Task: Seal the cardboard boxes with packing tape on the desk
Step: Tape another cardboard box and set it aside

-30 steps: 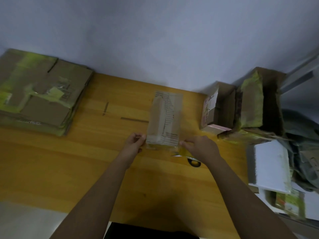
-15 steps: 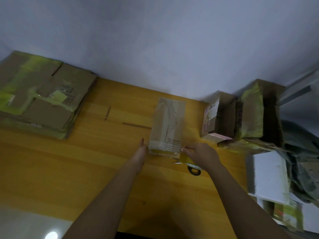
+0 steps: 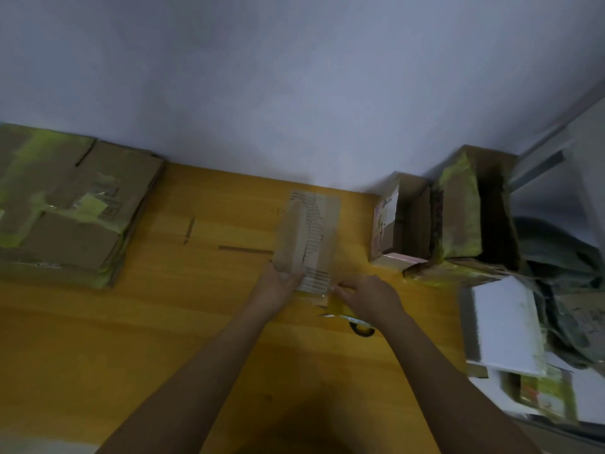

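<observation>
So compared with half a second back, the left hand (image 3: 280, 283) has come up onto the small cardboard box (image 3: 307, 244) itself: before it was just edge-on beside the near left corner, now the fingers are laid over that near left part of the top. They look fairly flat, pressing rather than gripping, though the blur makes it hard to be sure. The right hand (image 3: 366, 296) hasn't gone anywhere much; it's at the near right corner of the box with fingers curled, pinching what looks like the shiny tape end there (can't make out the tape edge properly). The box sits in about the same spot, mid-desk (image 3: 163, 322), long side running away towards the wall.

Hard-to-see stuff: the scissors (image 3: 360, 327) are mostly hidden under the right wrist, only a dark handle loop and a bit of yellow poking out. The flattened cardboard stack (image 3: 65, 208) at far left is cut off by the frame edge. On the right, the open boxes (image 3: 442, 221) and a white box (image 3: 504, 326) are blurry, and the pile behind them is unreadable.
</observation>
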A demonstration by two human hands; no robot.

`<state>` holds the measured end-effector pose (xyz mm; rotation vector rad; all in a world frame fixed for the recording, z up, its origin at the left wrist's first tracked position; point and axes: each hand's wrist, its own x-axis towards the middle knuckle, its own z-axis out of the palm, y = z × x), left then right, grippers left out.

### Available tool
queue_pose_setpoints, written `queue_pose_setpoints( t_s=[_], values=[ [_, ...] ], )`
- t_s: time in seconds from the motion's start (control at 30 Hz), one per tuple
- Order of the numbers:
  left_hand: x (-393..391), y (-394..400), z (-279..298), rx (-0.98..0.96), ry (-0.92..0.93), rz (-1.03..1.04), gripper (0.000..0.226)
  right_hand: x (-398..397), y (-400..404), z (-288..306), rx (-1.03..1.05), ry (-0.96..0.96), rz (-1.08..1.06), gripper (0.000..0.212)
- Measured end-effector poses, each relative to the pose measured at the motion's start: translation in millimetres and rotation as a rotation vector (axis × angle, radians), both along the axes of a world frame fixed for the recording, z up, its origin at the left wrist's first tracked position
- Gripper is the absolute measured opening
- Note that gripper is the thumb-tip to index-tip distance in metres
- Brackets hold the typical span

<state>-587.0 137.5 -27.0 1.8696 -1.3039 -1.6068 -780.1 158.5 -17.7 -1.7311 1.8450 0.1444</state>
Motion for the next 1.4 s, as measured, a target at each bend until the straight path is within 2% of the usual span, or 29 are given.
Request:
queue_pose_setpoints(
  t_s=[0.13, 0.23, 0.3, 0.4, 0.57, 0.63, 0.73, 0.83, 0.93, 1.0, 1.07, 1.13, 1.2, 1.33, 1.4],
  values=[
    [6, -42, 0, -0.07, -0.11, -0.373, 0.066, 15, 10, -1, 0.04, -0.089, -0.015, 0.034],
    [1, -74, 11, -0.137, -0.248, -0.592, 0.069, 22, 16, -6, 0.174, -0.425, -0.26, 0.045],
    [-1, -90, 12, -0.178, -0.301, -0.663, 0.07, 26, 26, -9, 0.312, -0.677, -0.414, 0.063],
    [1, -106, 6, -0.156, -0.294, -0.721, 0.076, 29, 47, -25, 0.333, -0.934, -0.477, 0.081],
    [-2, -125, 0, -0.167, -0.235, -0.814, 0.077, 49, 62, -35, 0.208, -0.995, -0.583, 0.072],
    [0, -132, -7, -0.172, -0.223, -0.856, 0.079, 57, 65, -39, 0.208, -0.98, -0.644, 0.081],
    [2, -142, -13, -0.173, -0.257, -0.905, 0.08, 63, 71, -47, 0.22, -0.897, -0.743, 0.069],
    [2, -144, -14, -0.252, -0.323, -0.926, 0.08, 67, 74, -48, 0.171, -0.847, -0.777, 0.063],
    [5, -131, -4, -0.519, -0.565, -0.918, 0.083, 70, 82, -42, 0.206, -0.873, -0.763, 0.062],
    [11, -107, 2, -0.716, -0.61, -0.696, 0.088, 69, 86, -37, 0.24, -0.908, -0.766, 0.057],
    [19, -72, 5, -0.794, -0.487, -0.366, 0.08, 63, 85, -35, 0.239, -0.934, -0.78, 0.051],
    [24, -29, 2, -0.732, -0.353, -0.091, 0.065, 59, 82, -33, 0.255, -0.916, -0.775, 0.049],
    [24, 8, -8, -0.546, -0.289, 0.021, 0.064, 56, 81, -32, 0.264, -0.88, -0.743, 0.049],
    [17, 37, -26, -0.011, -0.014, -0.027, 0.088, 51, 74, -28, 0.288, -0.833, -0.685, 0.047],
    [13, 35, -30, 0.094, 0.079, -0.11, 0.094, 46, 71, -29, 0.283, -0.766, -0.563, 0.046]
  ],
)
